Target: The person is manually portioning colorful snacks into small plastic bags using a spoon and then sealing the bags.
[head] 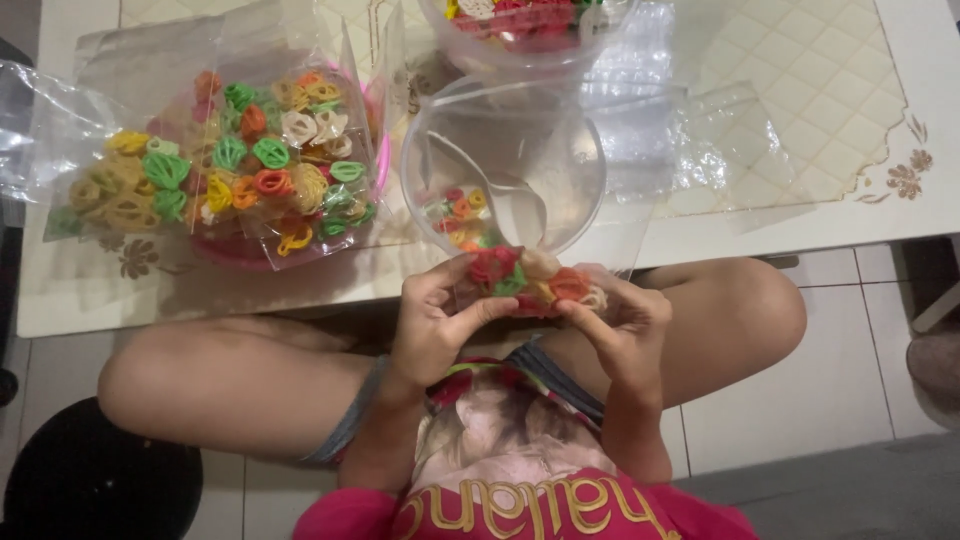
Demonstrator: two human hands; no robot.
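- Left hand (430,325) and right hand (620,325) both pinch one small clear bag of coloured crackers (525,280), held near the table edge (700,235).
- Filled bags (215,165) already lie piled far left.
- Clear bowl (505,165), just beyond the hands, looks nearly empty; few crackers remain.

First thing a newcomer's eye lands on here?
The pile of bagged colourful crackers at the table's left, bright green, orange and yellow. Next, the small clear bag of crackers held between left hand and right hand at the table edge, below a clear plastic container.
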